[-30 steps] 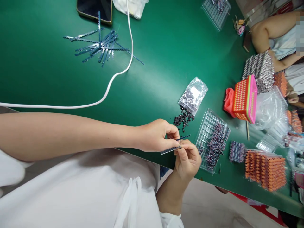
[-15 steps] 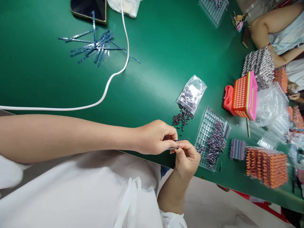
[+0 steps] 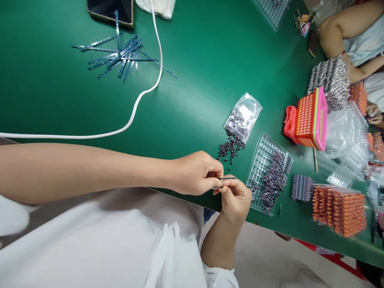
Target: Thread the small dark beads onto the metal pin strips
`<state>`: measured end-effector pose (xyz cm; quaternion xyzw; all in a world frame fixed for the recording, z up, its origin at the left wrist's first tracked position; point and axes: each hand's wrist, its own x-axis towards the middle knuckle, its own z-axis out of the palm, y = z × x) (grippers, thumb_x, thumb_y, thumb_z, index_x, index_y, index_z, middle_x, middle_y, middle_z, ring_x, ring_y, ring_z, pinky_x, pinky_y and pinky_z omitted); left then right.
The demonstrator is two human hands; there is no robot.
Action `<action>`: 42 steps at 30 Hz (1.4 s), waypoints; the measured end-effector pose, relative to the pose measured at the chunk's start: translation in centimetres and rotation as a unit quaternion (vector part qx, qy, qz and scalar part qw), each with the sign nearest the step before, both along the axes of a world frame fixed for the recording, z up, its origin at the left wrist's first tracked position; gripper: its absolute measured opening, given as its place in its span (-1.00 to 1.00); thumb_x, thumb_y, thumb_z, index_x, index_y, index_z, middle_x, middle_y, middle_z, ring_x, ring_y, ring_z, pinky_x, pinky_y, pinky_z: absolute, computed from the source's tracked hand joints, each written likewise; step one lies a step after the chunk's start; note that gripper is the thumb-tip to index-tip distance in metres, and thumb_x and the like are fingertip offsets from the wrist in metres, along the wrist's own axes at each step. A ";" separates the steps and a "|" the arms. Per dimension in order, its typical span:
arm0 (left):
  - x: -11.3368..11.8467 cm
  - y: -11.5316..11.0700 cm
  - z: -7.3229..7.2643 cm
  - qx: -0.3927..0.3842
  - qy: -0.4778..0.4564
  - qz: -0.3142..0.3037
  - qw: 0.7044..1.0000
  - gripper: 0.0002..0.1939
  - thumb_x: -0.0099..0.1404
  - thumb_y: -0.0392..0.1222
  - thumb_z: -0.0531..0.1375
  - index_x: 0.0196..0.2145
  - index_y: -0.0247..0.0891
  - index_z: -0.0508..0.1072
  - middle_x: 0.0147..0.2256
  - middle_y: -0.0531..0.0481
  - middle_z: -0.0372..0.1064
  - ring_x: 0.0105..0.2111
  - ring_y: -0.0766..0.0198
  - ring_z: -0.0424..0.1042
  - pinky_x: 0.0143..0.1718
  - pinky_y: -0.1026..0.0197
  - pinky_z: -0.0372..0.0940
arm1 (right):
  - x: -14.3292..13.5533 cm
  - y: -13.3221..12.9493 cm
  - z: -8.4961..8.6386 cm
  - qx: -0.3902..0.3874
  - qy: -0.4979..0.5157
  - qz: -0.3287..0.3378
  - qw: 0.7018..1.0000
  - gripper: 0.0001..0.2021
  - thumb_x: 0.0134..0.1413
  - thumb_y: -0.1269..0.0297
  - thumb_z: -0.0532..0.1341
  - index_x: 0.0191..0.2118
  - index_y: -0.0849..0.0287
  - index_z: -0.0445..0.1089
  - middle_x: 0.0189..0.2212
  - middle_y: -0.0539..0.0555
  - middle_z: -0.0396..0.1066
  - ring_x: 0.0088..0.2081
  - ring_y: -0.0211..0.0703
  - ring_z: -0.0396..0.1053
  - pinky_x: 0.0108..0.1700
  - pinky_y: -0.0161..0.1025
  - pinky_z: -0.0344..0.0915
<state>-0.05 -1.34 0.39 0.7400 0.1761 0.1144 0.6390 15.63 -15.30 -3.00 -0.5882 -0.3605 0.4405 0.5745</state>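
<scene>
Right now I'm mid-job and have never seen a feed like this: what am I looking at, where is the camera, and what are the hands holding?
There is no machine here: one camera sits on a person's head, looking down at their own bare hands over a green table. The left hand and right hand meet at the table's near edge and pinch a thin dark blue strip between their fingertips. Just beyond lie loose dark beads spilling from a small clear bag, and a clear plastic tray with more strips. Farther off are a pile of blue strips, a white cable, a phone and a pink basket. Another person's arm shows at top right.
</scene>
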 end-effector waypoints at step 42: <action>-0.1 1.0 0.2 -0.043 -0.032 -0.112 0.992 -0.88 0.28 -0.24 0.22 -0.30 -0.29 0.56 -0.32 -0.01 0.53 -0.36 0.34 0.43 -0.27 0.33 0.25 | 0.0 -0.9 1.4 0.022 -0.110 -0.029 0.993 -0.95 0.14 0.31 0.27 -0.30 0.12 0.50 -0.42 -0.01 0.38 -0.43 -0.28 0.33 -0.43 -0.31 0.24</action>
